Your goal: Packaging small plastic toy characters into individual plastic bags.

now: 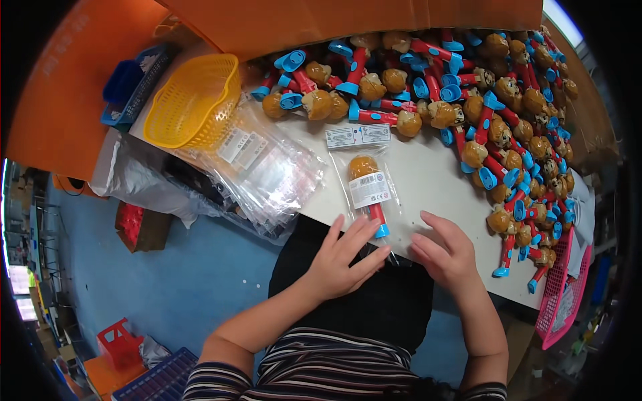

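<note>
In front of me on the white tabletop lies a clear plastic bag (394,175) with a printed white header. Inside it is a toy with a round brown head (363,167), a red stem and a blue foot; a white label covers its middle. My left hand (348,257) is over the bag's lower end by the blue foot, fingers spread, and seems to touch the plastic. To the right of the bag, my right hand (447,252) hovers near the table's front edge with its fingers apart and nothing in them.
Many similar loose toys (506,144) are heaped along the back and right. To the left, flat clear bags (267,177) lie beside a yellow basket (175,113), with a blue tray (137,87) behind. A pink basket (556,294) stands at the right edge; orange board (374,17) borders the back.
</note>
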A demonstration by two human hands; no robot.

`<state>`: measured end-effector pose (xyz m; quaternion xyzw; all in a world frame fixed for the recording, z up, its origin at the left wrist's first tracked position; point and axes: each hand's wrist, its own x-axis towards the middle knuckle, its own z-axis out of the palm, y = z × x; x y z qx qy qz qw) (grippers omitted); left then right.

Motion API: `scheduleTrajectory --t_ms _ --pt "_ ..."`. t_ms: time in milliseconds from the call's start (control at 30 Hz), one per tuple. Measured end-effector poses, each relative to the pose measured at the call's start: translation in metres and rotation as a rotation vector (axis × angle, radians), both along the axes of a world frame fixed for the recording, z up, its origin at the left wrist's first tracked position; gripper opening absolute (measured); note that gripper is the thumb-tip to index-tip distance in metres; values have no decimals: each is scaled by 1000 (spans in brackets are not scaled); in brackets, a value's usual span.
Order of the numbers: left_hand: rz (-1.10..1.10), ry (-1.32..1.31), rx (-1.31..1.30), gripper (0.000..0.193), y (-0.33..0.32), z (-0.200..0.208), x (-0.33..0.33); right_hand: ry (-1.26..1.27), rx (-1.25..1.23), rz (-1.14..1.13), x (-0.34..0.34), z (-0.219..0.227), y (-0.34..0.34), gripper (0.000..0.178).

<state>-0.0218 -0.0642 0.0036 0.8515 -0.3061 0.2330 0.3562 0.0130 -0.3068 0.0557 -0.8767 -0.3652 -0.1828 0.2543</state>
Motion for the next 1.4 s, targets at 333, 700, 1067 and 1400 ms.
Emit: scheduleTrajectory --t_ms 333,700,1067,1400 --pt "-115 -112 -45 40 15 -26 -8 -138 -45 292 18 -6 2 25" --pt "-26 -211 66 36 22 -29 1 -117 -83 301 15 -7 -2 25" --pt "-32 86 -234 36 18 -18 -7 316 40 68 -3 -4 -3 27" --pt "-160 198 -174 33 22 -12 -6 178 -3 149 -5 -13 -6 24"
